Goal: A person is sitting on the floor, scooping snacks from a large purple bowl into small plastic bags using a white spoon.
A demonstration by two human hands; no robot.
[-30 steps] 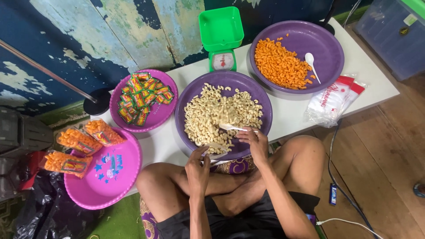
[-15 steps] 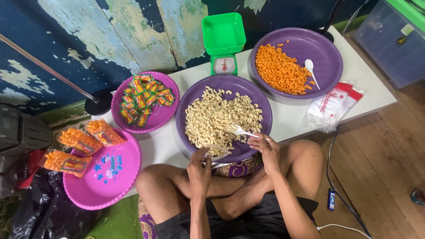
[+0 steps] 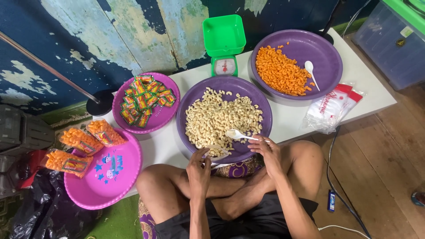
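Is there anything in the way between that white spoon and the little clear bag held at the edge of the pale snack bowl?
Nothing visible blocks it. The right hand holds the white spoon over the pale snacks, and the left hand holds the clear bag at the purple bowl's near rim; between them lie only loose snacks.

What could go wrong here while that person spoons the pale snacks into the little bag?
The small clear bag in the left hand has a narrow mouth, held at the rim of the purple tray, so pieces from the white spoon in the right hand might miss and fall onto the lap. The tray also overhangs the white table edge near the knees; a bump could tip it.
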